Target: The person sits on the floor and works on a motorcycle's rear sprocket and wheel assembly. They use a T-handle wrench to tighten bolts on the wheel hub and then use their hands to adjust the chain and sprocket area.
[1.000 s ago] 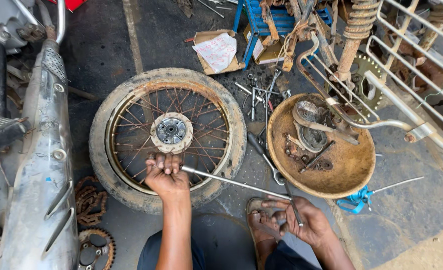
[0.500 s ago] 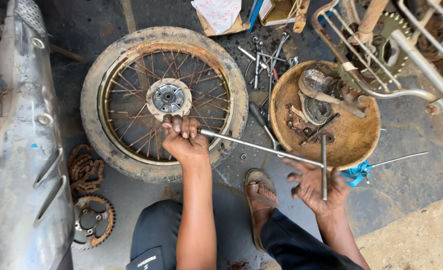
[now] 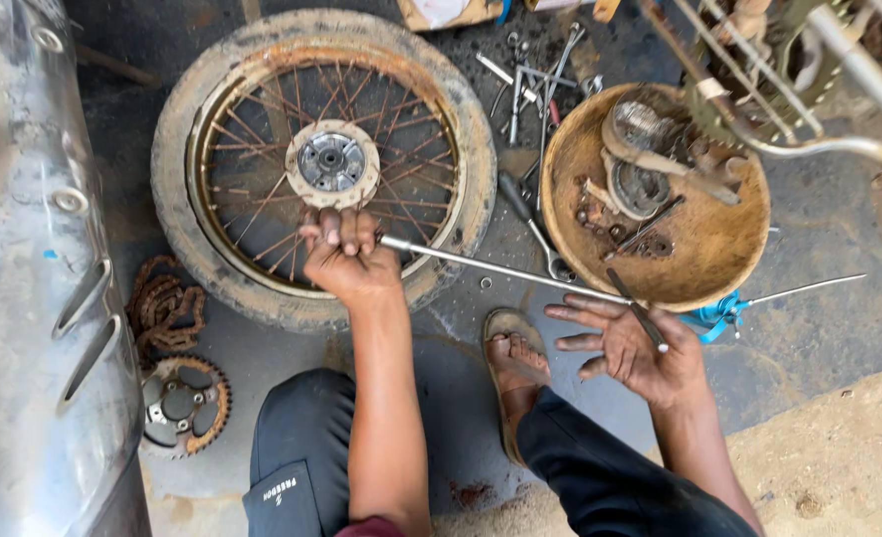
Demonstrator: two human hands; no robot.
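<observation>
A spoked motorcycle wheel [image 3: 262,288] with a worn tyre lies flat on the ground, its hub [image 3: 331,162] facing up. My left hand [image 3: 346,261] is closed over the spokes just below the hub, and it also grips the near end of a long T-handle wrench [image 3: 500,268]. The wrench shaft runs rightward over the tyre to my right hand [image 3: 630,346]. That hand is palm up with its fingers spread. The wrench's short cross bar [image 3: 642,316] lies across the palm, and the fingers are not closed round it.
A shallow rusty pan [image 3: 719,249] of brake parts sits right of the wheel, with loose spanners [image 3: 530,80] behind it. A chain and sprocket [image 3: 177,398] lie at the left beside a chrome exhaust [image 3: 33,298]. My sandalled foot [image 3: 515,363] rests between my hands. A metal frame [image 3: 839,119] is at the upper right.
My right hand has opened: it gripped the cross bar upright, and now the bar lies slanted on the open palm. My left hand stays on the spokes. The view has shifted closer.
</observation>
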